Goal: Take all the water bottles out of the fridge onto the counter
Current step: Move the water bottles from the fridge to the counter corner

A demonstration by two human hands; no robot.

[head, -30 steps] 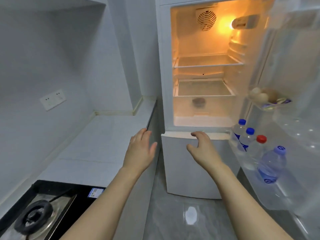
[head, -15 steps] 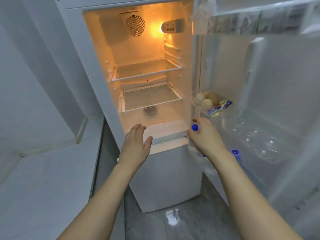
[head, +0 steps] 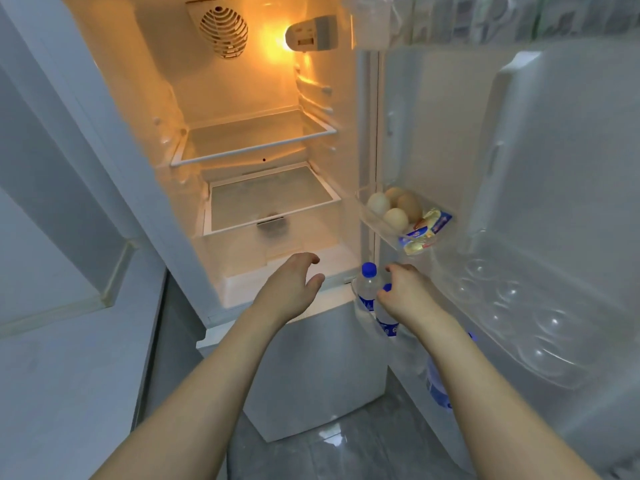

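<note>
The fridge (head: pixel 242 140) stands open and lit, its inner shelves bare. In the door's lower shelf (head: pixel 363 315) stand several clear water bottles. The first water bottle (head: pixel 368 284), with a blue cap, is free at the shelf's inner end. My right hand (head: pixel 407 294) curls its thumb and fingers round the top of the second bottle (head: pixel 386 322). Its blue cap shows between them. Another blue-labelled bottle (head: pixel 437 388) is half hidden behind my right forearm. My left hand (head: pixel 292 289) hovers open before the fridge's lower edge, holding nothing.
The white counter (head: pixel 52 375) lies to the left, beside the fridge. Eggs (head: pixel 391 209) and yellow packets (head: pixel 427 228) sit in a small door tray. A clear egg holder (head: pixel 519 306) is on the open door. The lower fridge door (head: pixel 311 368) is closed above a grey floor.
The view has moved closer to the fridge. My right hand has shifted from above the first bottle's cap to the second bottle's top. My left hand has stayed open.
</note>
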